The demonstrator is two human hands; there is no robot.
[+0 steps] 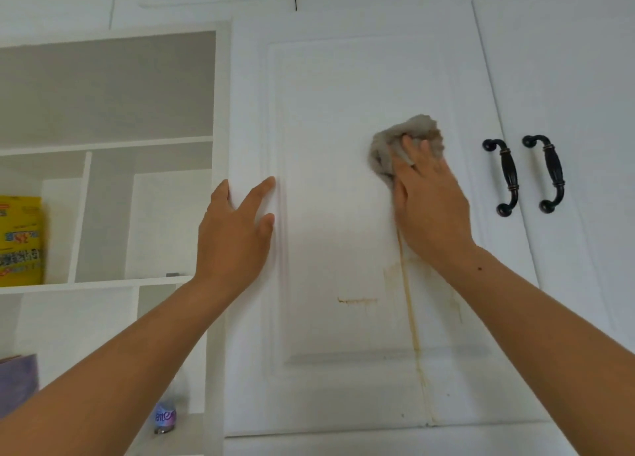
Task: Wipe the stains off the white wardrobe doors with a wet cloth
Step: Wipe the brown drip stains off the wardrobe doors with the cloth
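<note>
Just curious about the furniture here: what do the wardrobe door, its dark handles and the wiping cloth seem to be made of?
Wardrobe door: probably painted wood or board, smooth satin white with moulded panel edges. Dark handles: likely metal, black with ribbed grips and a faint sheen. Cloth: soft, fuzzy grey fabric, bunched under the right hand.

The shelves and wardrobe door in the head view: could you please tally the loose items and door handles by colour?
Black: 2, the left handle and right handle
Yellow: 1, the box
Grey: 1, the cloth under the right hand
Purple: 1, the object at the left edge
Clear: 1, the bottle
Total: 6
</note>
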